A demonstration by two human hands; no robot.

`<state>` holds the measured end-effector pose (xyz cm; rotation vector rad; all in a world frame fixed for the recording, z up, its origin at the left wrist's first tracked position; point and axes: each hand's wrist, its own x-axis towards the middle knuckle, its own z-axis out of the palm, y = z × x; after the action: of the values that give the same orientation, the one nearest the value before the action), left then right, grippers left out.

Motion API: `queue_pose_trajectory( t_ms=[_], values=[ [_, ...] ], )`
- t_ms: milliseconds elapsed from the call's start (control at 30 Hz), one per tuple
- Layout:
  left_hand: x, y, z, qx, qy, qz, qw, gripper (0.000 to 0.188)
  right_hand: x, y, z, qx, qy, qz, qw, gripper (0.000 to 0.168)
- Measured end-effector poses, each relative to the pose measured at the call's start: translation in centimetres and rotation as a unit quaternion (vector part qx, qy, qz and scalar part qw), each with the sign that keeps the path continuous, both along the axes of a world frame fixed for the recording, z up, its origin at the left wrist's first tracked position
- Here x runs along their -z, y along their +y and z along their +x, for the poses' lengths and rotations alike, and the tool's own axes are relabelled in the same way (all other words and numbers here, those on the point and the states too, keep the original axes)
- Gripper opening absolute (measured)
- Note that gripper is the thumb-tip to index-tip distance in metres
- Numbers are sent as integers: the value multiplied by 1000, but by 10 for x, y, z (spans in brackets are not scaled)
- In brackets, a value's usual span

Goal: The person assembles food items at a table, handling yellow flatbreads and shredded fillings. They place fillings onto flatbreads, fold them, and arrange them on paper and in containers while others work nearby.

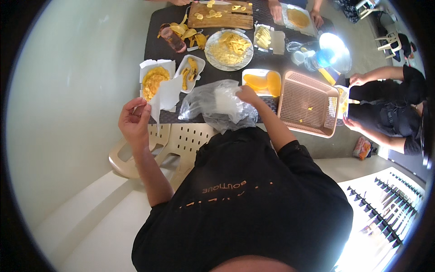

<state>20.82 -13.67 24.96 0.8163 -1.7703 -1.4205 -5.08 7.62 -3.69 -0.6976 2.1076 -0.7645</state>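
Note:
My left hand pinches a thin white sheet, paper or tissue, between thumb and fingers. The sheet hangs partly over a yellow-orange food round lying on white paper, and hides its right side. On the table before my body lies a crumpled clear plastic bag with something white inside. My right hand grips the upper right of this bag, its fingertips partly hidden by plastic. Just beyond that hand, a white foam tray holds peeled mango-like yellow pieces.
To the right stands a pink-brown plastic basket. Further back are a patterned plate of yellow slices, banana peels, a jar and a wooden cutting board. Co-workers' hands work at the right and far sides. A plastic chair stands below the table edge.

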Motion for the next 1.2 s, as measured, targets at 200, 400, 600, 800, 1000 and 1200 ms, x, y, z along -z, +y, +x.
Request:
queue_pose_trajectory(
  t_ms=[200, 400, 600, 800, 1000, 1200],
  values=[
    [-1, -9, 23, -18, 17, 23, 999, 27, -2, -30, 10, 42, -140, -27, 989, 38],
    [14, -17, 45, -22, -8, 35, 999, 26, -22, -36, 10, 56, -204, -71, 975, 37],
    [30, -19, 58, -17, -16, 63, 998, 26, -17, -65, -10, -43, 123, -3, 991, 49],
    [44, -20, 72, -24, -46, 71, 996, 27, -28, -94, 0, -116, 196, 90, 970, 50],
    [65, -25, 88, -53, -51, 77, 994, 26, -66, -92, 36, -78, 373, -30, 924, 53],
    [79, -28, 90, -27, -19, 86, 996, 24, -87, -68, 74, -191, 375, 25, 907, 76]
  ],
)
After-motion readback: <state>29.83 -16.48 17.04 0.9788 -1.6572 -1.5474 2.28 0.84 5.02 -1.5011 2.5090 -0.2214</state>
